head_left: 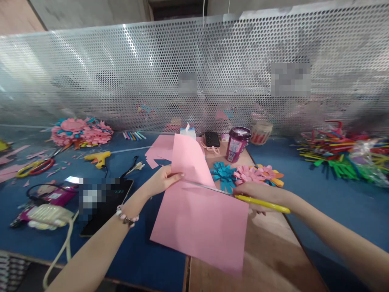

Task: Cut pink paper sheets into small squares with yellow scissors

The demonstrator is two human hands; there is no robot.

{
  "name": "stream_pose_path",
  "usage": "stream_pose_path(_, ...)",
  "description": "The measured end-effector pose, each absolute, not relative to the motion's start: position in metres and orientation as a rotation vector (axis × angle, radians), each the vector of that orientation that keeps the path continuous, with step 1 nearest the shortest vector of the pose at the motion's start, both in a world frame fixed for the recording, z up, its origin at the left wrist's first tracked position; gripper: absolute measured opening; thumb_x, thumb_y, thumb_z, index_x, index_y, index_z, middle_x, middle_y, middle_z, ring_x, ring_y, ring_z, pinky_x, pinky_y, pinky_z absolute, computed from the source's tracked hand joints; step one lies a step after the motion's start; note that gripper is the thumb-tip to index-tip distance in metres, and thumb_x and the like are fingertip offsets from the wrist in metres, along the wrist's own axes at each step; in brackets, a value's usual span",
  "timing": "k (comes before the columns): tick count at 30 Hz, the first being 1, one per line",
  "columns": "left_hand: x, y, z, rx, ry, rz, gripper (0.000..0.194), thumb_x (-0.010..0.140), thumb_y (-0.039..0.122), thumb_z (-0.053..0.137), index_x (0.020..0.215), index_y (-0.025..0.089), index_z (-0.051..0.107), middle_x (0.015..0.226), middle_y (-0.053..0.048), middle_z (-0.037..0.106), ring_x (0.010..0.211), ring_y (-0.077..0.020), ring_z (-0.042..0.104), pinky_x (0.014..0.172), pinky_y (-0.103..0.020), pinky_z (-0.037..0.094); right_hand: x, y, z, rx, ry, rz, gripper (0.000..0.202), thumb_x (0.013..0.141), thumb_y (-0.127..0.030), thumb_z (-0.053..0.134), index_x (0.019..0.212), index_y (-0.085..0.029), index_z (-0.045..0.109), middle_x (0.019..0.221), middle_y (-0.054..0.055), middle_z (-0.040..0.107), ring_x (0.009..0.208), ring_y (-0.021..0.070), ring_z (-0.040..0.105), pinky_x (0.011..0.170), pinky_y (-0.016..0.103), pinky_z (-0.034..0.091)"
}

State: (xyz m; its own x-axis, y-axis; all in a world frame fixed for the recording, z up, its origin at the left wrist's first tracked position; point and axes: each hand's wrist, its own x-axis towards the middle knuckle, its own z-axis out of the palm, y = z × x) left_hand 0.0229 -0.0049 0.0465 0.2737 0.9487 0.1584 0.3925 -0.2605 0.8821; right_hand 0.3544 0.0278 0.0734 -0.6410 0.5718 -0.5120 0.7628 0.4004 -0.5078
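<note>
A large sheet of pink paper (203, 223) is held up over the table, its far part curling upward. My left hand (165, 178) pinches the sheet's left edge, thumb on top. In my right hand (255, 192) is a pair of yellow-handled scissors (261, 203). Their blades lie across the sheet from the right, where a cut separates the far part from the near part. The fingers of my right hand are partly hidden behind the handle and the paper. Just beyond that hand lie a blue paper flower (224, 175) and pink paper flowers (247, 173).
A purple lidded cup (238, 144) and a black case (212, 140) stand farther back. On the left are a yellow glue gun (97, 158), red-and-yellow scissors (36, 167), a tablet (106, 207) and a coiled cable (50, 216). Colourful pipe cleaners (343, 150) lie right, before a perforated metal screen (164, 61).
</note>
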Motion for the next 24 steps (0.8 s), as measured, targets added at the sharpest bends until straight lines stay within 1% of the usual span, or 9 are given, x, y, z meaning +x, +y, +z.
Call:
stream_pose_path(3,0.024,-0.005,0.045,1.804,1.232,0.953,0.042,0.087,0.042,0.057,0.117,0.014,0.066,0.113,-0.011,0.070,0.105,-0.0279,0.063,0.090,-0.038,0.049,0.355,0.028,0.071,1.153,2.468,-1.011,0.012,0.076,-0.015,0.038,0.078,-0.018,0.050,0.070,-0.001,0.050,0.047,0.0092,0.053,0.037,0.019,0.039)
stream_pose_path(7,0.025,-0.005,0.045,1.774,1.173,1.036,0.040,0.087,0.039,0.058,0.117,0.014,0.066,0.115,-0.010,0.069,0.107,-0.0270,0.063,0.092,-0.037,0.048,0.354,0.031,0.067,1.072,2.664,-0.818,0.015,0.078,-0.016,0.038,0.071,-0.017,0.052,0.072,0.003,0.058,0.066,0.0156,0.057,0.055,0.025,0.042)
stream_pose_path(9,0.026,-0.005,0.045,1.762,1.161,1.060,0.040,0.087,0.039,0.059,0.116,0.014,0.067,0.114,-0.010,0.070,0.107,-0.0268,0.063,0.092,-0.037,0.047,0.353,0.033,0.064,1.068,2.697,-0.770,0.017,0.080,-0.018,0.039,0.071,-0.017,0.053,0.075,0.004,0.061,0.071,0.0182,0.057,0.061,0.028,0.041)
stream_pose_path(14,0.025,-0.004,0.043,1.699,1.203,1.020,0.040,0.085,0.041,0.060,0.114,0.013,0.068,0.107,-0.010,0.072,0.096,-0.0262,0.066,0.081,-0.035,0.051,0.351,0.036,0.061,1.025,2.731,-0.716,0.021,0.083,-0.019,0.040,0.071,-0.017,0.057,0.076,0.004,0.065,0.070,0.0184,0.055,0.063,0.029,0.038)
stream_pose_path(20,0.026,-0.004,0.040,1.648,1.171,1.062,0.041,0.085,0.039,0.061,0.116,0.013,0.067,0.110,-0.011,0.071,0.101,-0.0269,0.065,0.086,-0.037,0.050,0.350,0.034,0.061,1.011,2.736,-0.702,0.021,0.082,-0.016,0.041,0.071,-0.017,0.059,0.075,0.005,0.066,0.069,0.0183,0.056,0.061,0.028,0.037)
stream_pose_path(24,0.026,-0.005,0.039,1.651,1.184,1.102,0.040,0.084,0.040,0.062,0.112,0.013,0.069,0.109,-0.011,0.071,0.103,-0.0269,0.064,0.089,-0.037,0.049,0.352,0.035,0.057,0.983,2.756,-0.705,0.020,0.082,-0.016,0.041,0.074,-0.017,0.060,0.076,0.004,0.067,0.068,0.0175,0.056,0.060,0.027,0.037)
